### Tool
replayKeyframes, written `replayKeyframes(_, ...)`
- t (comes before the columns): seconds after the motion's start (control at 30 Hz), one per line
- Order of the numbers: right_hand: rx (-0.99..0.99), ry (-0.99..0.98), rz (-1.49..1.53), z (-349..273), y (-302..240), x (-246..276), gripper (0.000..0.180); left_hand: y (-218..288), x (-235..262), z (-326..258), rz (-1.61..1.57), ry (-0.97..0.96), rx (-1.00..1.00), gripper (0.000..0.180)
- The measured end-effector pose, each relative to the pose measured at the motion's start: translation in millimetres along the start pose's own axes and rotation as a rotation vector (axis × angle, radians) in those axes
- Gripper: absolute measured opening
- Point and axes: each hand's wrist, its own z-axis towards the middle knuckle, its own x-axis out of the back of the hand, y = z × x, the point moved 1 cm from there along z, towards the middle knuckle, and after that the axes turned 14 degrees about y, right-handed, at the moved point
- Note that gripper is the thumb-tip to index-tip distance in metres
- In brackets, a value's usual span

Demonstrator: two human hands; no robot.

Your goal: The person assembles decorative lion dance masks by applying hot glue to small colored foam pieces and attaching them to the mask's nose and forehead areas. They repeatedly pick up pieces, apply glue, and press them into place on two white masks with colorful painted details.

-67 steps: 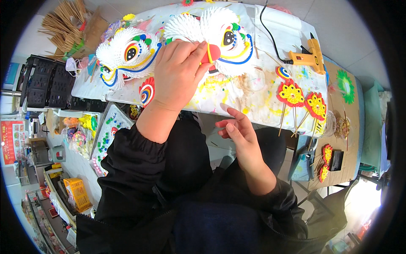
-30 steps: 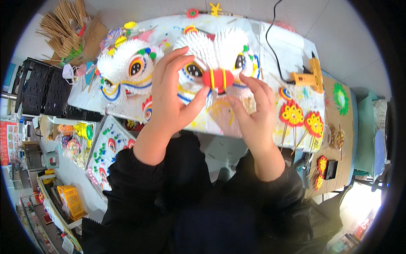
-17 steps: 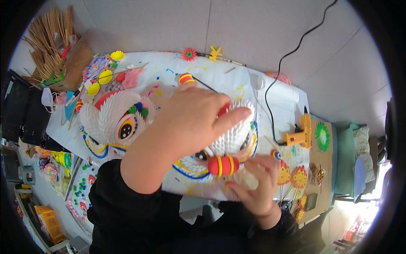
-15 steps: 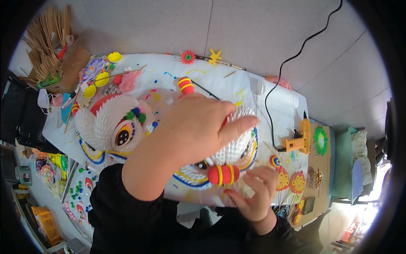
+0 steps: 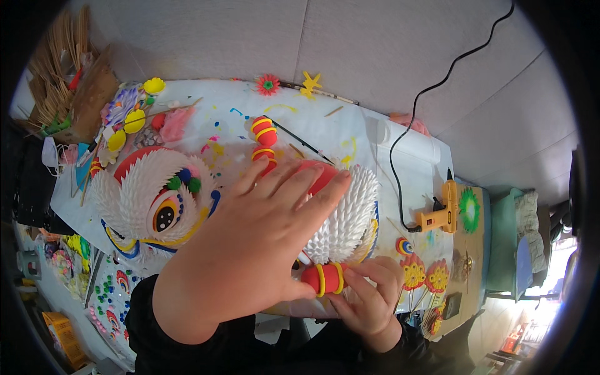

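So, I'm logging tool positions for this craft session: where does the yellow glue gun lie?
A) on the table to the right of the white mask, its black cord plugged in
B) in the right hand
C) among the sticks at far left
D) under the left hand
A: the yellow glue gun lies right of the white mask, with the black cord attached and neither hand on it.

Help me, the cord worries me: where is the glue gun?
The yellow glue gun lies at the table's right end, beside a green paper flower, beyond the right hand.
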Motion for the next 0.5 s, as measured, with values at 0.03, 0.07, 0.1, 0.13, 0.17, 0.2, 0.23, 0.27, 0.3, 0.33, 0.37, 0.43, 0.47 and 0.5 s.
replayKeyframes(0.03, -0.003, -0.004, 0.004, 0, 1, 0, 0.048, 1, -2, 0, 0.015, 0.001, -0.002, 0.112)
replayKeyframes(0.07, 0.002, -0.008, -0.001, 1, 2, 0, 0.048, 1, -3, 1, 0.042, -0.022, 0.005, 0.112)
replayKeyframes(0.1, 0.006, -0.011, -0.006, 2, 2, -1, 0.048, 2, -3, 2, 0.023, -0.023, 0.019, 0.112)
replayKeyframes(0.13, 0.01, -0.014, -0.009, 3, 2, 0, 0.048, 2, -3, 3, 0.017, -0.048, 0.041, 0.112)
replayKeyframes(0.17, 0.005, 0.002, 0.0, 4, 2, -1, 0.047, 2, -2, 4, 0.009, -0.066, 0.056, 0.112)
replayKeyframes(0.2, 0.011, 0.009, 0.01, 5, 2, 0, 0.046, 3, -2, 5, 0.017, -0.065, 0.053, 0.112)
replayKeyframes(0.23, 0.004, 0.012, 0.02, 7, 1, 0, 0.046, 3, -2, 6, 0.022, -0.059, 0.045, 0.111)
replayKeyframes(0.27, -0.006, 0.013, 0.028, 8, 1, 1, 0.046, 4, -3, 7, 0.02, -0.052, 0.031, 0.111)
replayKeyframes(0.3, -0.01, -0.008, 0.034, 9, 1, 1, 0.046, 5, -4, 8, 0.047, -0.023, 0.014, 0.108)
replayKeyframes(0.33, -0.003, -0.015, 0.013, 9, 0, 3, 0.045, 7, -6, 7, 0.079, -0.017, 0.018, 0.108)
replayKeyframes(0.37, 0.011, 0.003, 0.015, 10, 1, 3, 0.044, 9, -9, 7, 0.112, -0.008, 0.009, 0.107)
replayKeyframes(0.43, 0.026, 0.039, 0.038, 9, 2, 2, 0.043, 15, -12, 7, 0.145, 0.005, -0.018, 0.105)
replayKeyframes(0.47, 0.028, 0.07, 0.039, 8, 3, 1, 0.044, 19, -13, 8, 0.161, -0.009, -0.021, 0.105)
replayKeyframes(0.5, 0.034, 0.079, 0.036, 7, 3, 1, 0.045, 23, -14, 8, 0.177, -0.021, -0.023, 0.105)
